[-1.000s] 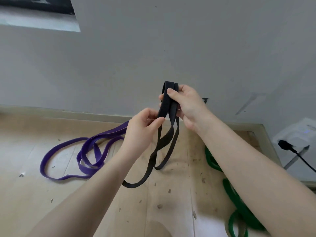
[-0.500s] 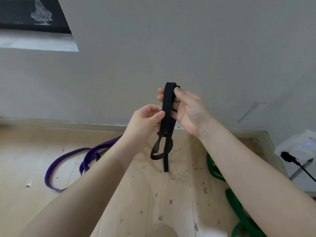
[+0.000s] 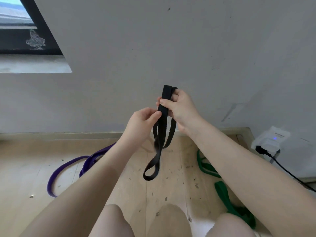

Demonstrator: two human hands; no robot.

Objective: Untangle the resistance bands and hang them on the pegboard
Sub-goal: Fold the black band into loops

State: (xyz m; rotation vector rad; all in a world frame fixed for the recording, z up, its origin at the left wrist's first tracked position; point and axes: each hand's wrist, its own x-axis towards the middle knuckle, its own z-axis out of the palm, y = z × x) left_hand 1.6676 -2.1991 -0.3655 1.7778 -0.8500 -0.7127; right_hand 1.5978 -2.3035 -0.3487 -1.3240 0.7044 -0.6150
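I hold a black resistance band [image 3: 161, 134] in front of the grey wall, folded into several hanging loops. My right hand [image 3: 179, 108] grips the folded top of it between thumb and fingers. Just below, my left hand [image 3: 142, 124] pinches one strand. The lowest loop dangles free above the floor. A purple band [image 3: 68, 165] lies on the floor at the left, partly hidden by my left arm. On the floor at the right lies a green band [image 3: 224, 192], partly under my right arm. No pegboard is in view.
The wooden floor [image 3: 171, 194] is littered with small debris. A white plug-in device [image 3: 271, 139] with a black cable [image 3: 290, 173] sits low on the right wall. A dark window frame [image 3: 39, 36] is at the top left. My knees [image 3: 167, 221] fill the bottom edge.
The camera has tilted up and the hands with the band stand higher against the wall. The band has been gathered into shorter loops, and its lowest loop now hangs longer than half a second ago.
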